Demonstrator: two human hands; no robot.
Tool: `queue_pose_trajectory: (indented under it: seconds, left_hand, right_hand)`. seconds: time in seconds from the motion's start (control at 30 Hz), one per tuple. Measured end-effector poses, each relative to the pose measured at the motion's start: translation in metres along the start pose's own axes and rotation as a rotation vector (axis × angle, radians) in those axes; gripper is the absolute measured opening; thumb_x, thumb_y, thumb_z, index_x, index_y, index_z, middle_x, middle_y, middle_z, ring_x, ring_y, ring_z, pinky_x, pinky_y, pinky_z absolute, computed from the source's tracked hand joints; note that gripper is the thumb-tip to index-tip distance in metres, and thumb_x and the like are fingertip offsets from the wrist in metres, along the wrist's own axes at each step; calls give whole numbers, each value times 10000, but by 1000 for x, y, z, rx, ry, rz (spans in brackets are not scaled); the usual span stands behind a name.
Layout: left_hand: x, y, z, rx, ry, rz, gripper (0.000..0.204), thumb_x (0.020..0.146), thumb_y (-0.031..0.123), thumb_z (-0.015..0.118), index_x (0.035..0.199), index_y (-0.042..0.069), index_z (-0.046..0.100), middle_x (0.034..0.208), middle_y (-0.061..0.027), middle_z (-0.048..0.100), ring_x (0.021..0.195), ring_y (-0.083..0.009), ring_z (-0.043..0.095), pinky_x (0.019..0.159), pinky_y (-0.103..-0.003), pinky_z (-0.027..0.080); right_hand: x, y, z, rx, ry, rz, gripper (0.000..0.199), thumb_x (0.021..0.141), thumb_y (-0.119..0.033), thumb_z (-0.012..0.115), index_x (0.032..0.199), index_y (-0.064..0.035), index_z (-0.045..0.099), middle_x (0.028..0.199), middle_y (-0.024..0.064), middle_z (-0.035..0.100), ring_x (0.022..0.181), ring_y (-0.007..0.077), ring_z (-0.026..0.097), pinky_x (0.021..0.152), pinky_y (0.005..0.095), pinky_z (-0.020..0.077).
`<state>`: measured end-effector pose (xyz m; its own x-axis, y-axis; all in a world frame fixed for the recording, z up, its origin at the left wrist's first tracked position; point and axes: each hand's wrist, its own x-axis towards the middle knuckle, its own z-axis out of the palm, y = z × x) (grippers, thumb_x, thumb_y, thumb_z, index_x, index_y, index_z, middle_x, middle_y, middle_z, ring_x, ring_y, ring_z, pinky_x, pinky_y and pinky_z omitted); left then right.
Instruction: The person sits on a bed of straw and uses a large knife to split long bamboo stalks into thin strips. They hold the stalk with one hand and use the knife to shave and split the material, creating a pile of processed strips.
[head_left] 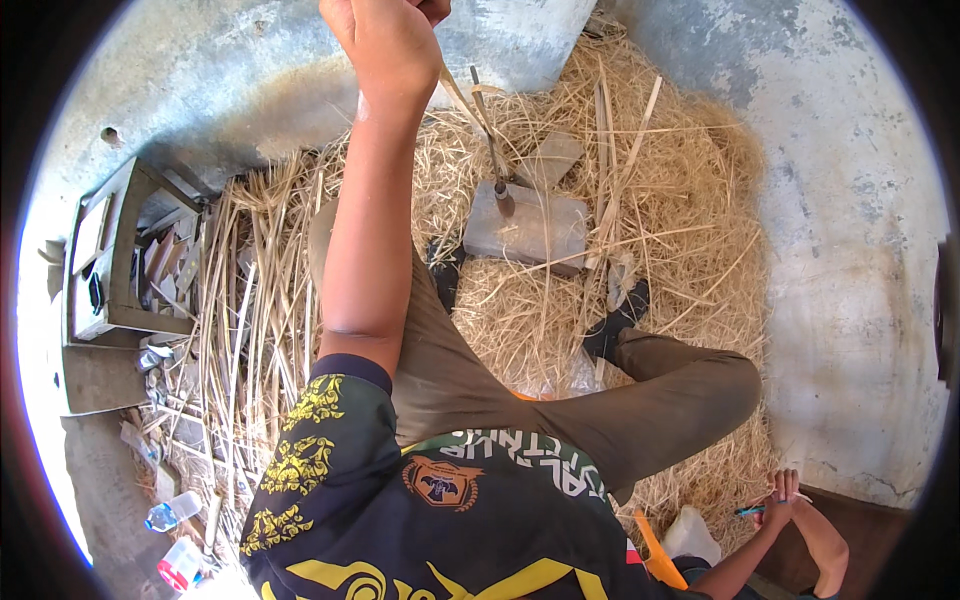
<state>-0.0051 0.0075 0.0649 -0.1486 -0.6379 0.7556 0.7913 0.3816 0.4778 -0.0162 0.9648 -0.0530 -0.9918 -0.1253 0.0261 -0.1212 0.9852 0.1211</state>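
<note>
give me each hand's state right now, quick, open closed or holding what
Left hand: cut off by the top edge, grip cannot be told.
Right hand: not in view.

The left arm [358, 315] was held stretched forward, with the bare forearm [372, 190] angled away from the body. The left hand [388, 40] was cut off by the view's top edge, so its grip could not be made out. The right leg [660, 395] was folded, its knee [738, 385] turned outward.
</note>
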Motion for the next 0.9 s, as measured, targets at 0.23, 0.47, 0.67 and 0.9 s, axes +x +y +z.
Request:
queue_pose_trajectory:
  seconds: [0.23, 0.47, 0.67, 0.9]
  left_hand:
    - [3, 2, 0, -274, 11, -62, 247, 1031, 265, 292, 991, 93, 466, 520, 61, 325, 438, -64, 235, 385, -246, 186]
    - [0, 2, 8, -8, 32, -6, 211, 1015, 244, 313, 987, 101, 464, 528, 58, 324, 440, -66, 234, 388, -250, 181]
    - [3, 7, 4, -62, 72, -95, 138, 964, 175, 334, 965, 105, 453, 555, 53, 328, 464, -69, 255, 412, -247, 197]
    - [-15, 15, 23, -56, 27, -65, 106, 959, 177, 389, 942, 100, 459, 560, 49, 356, 458, -71, 276, 409, -239, 216]
  right_hand:
    - [-49, 31, -12, 876, 534, 1366, 358, 906, -281, 749, 1029, 41, 653, 958, 134, 691, 655, 234, 676, 490, 287, 544]
    - [-85, 18, -66, 456, 758, 1281, 369, 946, -301, 676, 1117, 26, 663, 1041, 144, 701, 851, 240, 685, 691, 339, 550]
    - [-8, -176, -144, 313, 857, 470, 398, 981, -317, 613, 1193, 14, 671, 1113, 152, 709, 1018, 245, 693, 863, 383, 555]
    - [172, -599, -71, 1084, -389, -494, 321, 942, -288, 691, 1131, -28, 696, 993, 84, 698, 925, 181, 654, 869, 295, 493]
